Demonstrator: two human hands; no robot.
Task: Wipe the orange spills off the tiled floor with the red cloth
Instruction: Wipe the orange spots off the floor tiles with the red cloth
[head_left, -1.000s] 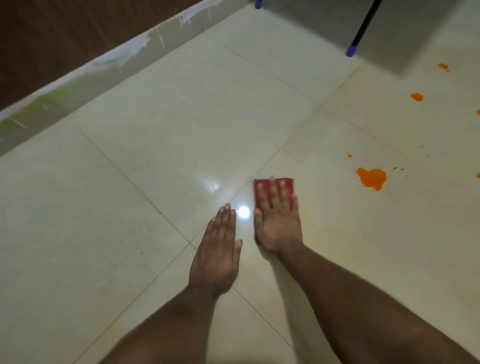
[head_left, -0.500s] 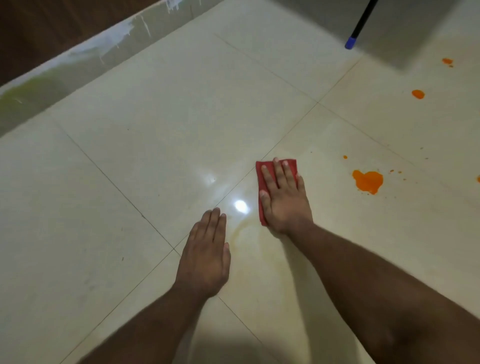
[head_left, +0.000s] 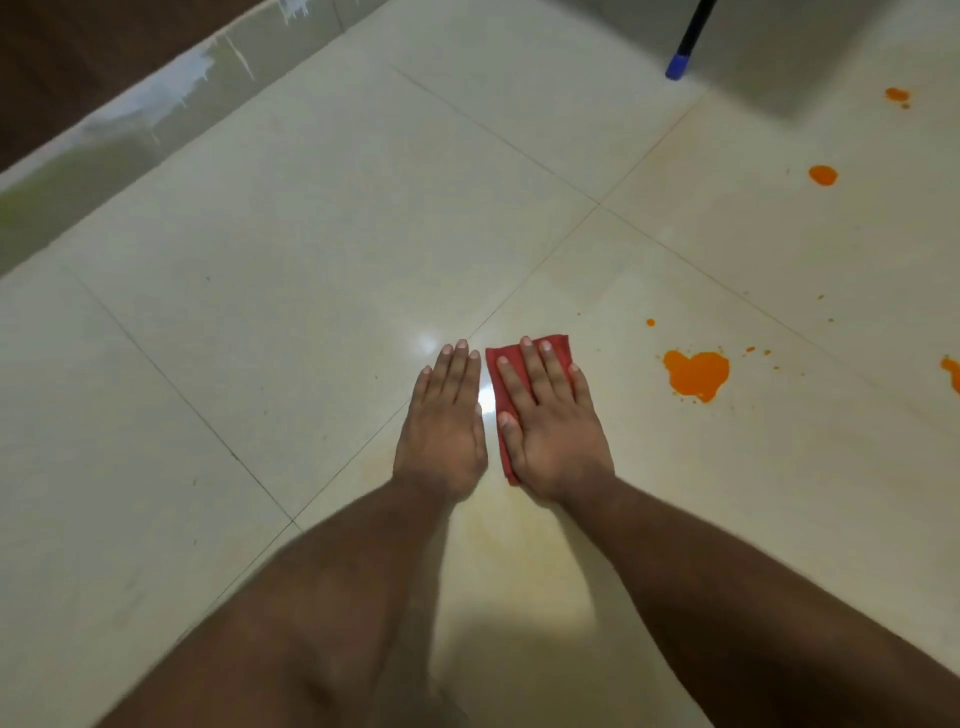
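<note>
Both hands flat, right hand (head_left: 553, 421) pressing red cloth (head_left: 500, 384); orange spill (head_left: 696, 375) nearby.

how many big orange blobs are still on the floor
4: one right of the red cloth, one farther back, one near the top right, one cut by the right edge. Tiny specks lie around; more may lie outside the frame.
</note>
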